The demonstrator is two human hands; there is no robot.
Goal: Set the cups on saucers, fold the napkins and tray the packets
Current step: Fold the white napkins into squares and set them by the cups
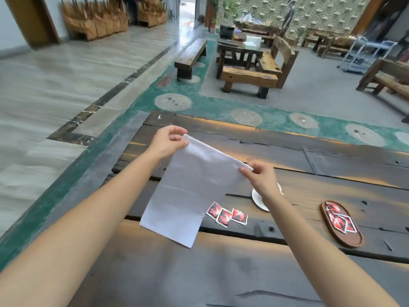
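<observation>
Standing by the table [309, 156], I see the white napkin [190, 189] held up over its left part. The left hand [167, 142] pinches one top corner and the right hand [262, 180] pinches the other, so the sheet hangs slanting toward the person. What worries me is the loose lower edge. It trails right beside the three loose packets [226, 214], and a quick swing to lay it down could sweep them along the boards or bury them under the cloth. A light pinch on thin material could also let a corner slip, and the fold would then come out crooked. The right forearm passes just above the saucer [257, 201] and hides most of it. I cannot tell from here whether a cup sits on it, and a dropped wrist might knock whatever is there. The gaps between the planks could catch a corner too. As for room, the left hand is close to the table's left edge, so drifting that way risks the napkin hanging off it. The wide bare plank nearest the person looks the safest place to fold. The oval tray [347, 238], with its packets [338, 218] inside, lies well apart to the right.
</observation>
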